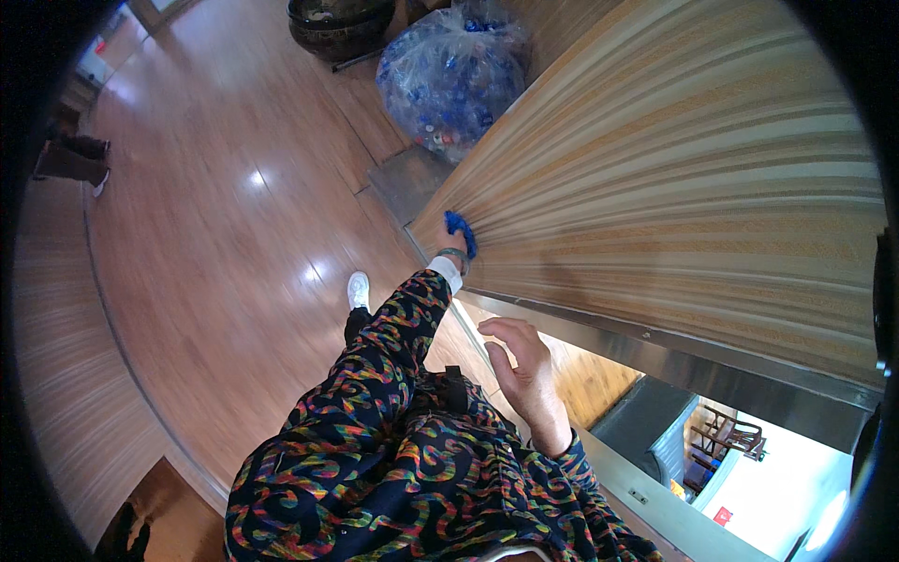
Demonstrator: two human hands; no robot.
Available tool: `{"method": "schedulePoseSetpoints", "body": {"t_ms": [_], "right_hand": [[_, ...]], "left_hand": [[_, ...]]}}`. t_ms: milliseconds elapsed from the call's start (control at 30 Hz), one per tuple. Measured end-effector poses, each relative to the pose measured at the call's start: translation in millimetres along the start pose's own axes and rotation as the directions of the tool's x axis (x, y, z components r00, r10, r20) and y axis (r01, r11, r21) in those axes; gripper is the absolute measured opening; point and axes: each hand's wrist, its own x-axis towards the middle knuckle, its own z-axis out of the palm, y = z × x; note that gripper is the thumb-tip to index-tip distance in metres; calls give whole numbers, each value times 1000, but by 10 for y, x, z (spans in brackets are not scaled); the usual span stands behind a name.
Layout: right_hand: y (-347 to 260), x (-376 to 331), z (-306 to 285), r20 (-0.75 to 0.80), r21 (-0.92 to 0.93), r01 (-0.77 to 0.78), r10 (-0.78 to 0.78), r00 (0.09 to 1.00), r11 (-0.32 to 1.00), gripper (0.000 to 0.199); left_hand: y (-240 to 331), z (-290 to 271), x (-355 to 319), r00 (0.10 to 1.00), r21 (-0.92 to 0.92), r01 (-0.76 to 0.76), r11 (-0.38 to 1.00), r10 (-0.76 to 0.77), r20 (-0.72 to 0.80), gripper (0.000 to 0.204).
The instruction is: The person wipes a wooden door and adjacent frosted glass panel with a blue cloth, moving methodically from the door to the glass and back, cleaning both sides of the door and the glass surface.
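Observation:
My left hand (456,240) reaches forward to the striped wall panel (655,178), low along its left end. A bright blue cloth (460,226) is in that hand, pressed against or very close to the panel; most of the fingers are hidden behind it. A bracelet and a white cuff show at the left wrist. My right hand (526,370) hovers in front of my body, near the doorway's metal-edged frame (655,342). Its fingers are curved, with the thumb apart, and nothing shows in it.
Beyond the panel's end stands a clear plastic bag (454,80) full of bottles, beside a dark round pot (339,26). Wood-look flooring (234,234) spreads to the left, where another person's legs (80,159) show. Through the doorway on the right are wooden chairs (726,436).

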Motion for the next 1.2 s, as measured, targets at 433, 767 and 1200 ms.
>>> {"method": "schedulePoseSetpoints", "body": {"t_ms": [433, 767, 1200], "right_hand": [[96, 47, -153, -61, -52, -44, 41, 997, 998, 21], [101, 33, -382, -207, -82, -38, 20, 978, 996, 20], [123, -16, -398, -233, -72, -9, -8, 973, 997, 21]], "left_hand": [[-623, 330, -1232, 808, 225, -232, 946, 59, 586, 58], [735, 99, -1607, 715, -80, -170, 982, 179, 675, 33], [2448, 3, -1428, 250, -221, -926, 306, 936, 248, 42]]}}
